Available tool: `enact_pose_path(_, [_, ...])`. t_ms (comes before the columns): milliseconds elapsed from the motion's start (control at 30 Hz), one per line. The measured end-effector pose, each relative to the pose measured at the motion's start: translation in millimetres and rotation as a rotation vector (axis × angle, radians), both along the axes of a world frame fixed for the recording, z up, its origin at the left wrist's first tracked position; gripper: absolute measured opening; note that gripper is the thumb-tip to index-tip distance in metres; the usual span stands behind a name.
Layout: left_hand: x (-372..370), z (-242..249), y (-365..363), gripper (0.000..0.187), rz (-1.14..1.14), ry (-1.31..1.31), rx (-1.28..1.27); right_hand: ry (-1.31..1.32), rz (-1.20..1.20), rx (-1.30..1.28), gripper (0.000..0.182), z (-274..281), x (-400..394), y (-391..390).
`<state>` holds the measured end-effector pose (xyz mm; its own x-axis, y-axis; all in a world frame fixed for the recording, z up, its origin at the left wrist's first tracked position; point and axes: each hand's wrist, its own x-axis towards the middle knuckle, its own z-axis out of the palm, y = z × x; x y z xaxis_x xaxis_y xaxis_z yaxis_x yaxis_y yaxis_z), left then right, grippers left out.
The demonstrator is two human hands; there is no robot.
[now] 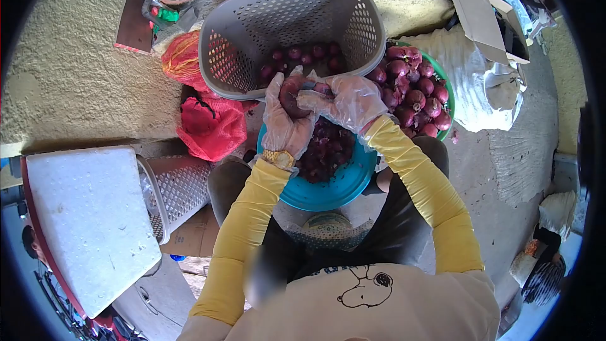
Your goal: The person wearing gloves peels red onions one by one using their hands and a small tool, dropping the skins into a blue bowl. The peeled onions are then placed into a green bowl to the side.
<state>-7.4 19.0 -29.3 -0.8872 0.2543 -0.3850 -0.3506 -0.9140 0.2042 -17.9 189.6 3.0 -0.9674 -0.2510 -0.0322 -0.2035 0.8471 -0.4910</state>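
Both hands wear clear plastic gloves and meet above the near rim of a grey perforated basket (221, 82). My left hand (287, 113) has its fingers wrapped round a red onion (292, 96). Against that onion, my right hand (350, 100) is closed on a small dark-handled tool (315, 86), perhaps a knife; its blade is hidden. Several purple onions (306, 59) lie at the bottom of the basket. Below my hands, a blue basin (328, 197) holds dark onion skins (325, 151). A green basket (447, 82) full of red onions (415, 100) stands on the right.
Red mesh sacks (211, 126) lie left of the grey basket. A white foam box lid (88, 221) and another perforated basket (180, 189) are at the left. White sacking (473, 82) and an open cardboard box (483, 16) lie at the upper right.
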Motion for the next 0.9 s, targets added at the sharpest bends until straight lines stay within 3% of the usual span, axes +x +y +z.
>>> enact_pose_path(133, [0.7,11.9,2.8,0.053,0.000,-0.018,0.024,-0.014,0.016,-0.113,0.062,-3.4,-5.4,7.4])
enact_pose_path(200, [1.7,31.4,2.8,0.053,-0.128,0.028,0.079,-0.112,0.043,-0.346,0.079,-2.8,-12.2,17.5])
enact_pose_path(233, [1.2,36.3,1.4,0.053,-0.128,0.027,0.080,-0.113,0.042,-0.344,0.079,-0.5,-14.6,21.5])
enact_pose_path(300, [-0.4,42.8,-4.8,0.054,-0.266,0.119,0.003,-0.069,0.075,-0.061,0.053,5.7,-18.3,27.9])
enact_pose_path(333, [-0.9,40.7,-7.8,0.054,-0.266,0.119,0.001,-0.012,0.088,-0.103,0.074,1.3,-16.4,29.9])
enact_pose_path(367, [-1.4,36.2,-10.4,0.053,-0.273,0.102,-0.012,-0.011,0.088,-0.104,0.074,0.9,-15.8,29.8])
enact_pose_path(433, [-0.8,38.3,-9.2,0.052,-0.280,0.086,-0.026,0.015,0.148,-0.159,0.056,3.1,-15.0,27.4])
enact_pose_path(600, [-2.3,25.4,-5.1,0.039,-0.226,-0.027,-0.035,0.094,0.175,-0.052,0.062,17.3,-7.1,19.3])
enact_pose_path(733, [2.0,23.2,1.4,0.037,-0.147,-0.100,-0.009,0.034,0.112,0.072,0.070,33.0,-3.0,11.2])
enact_pose_path(900, [2.0,15.5,1.0,0.040,-0.056,-0.090,0.065,0.040,0.092,0.025,0.073,16.1,-2.5,4.0])
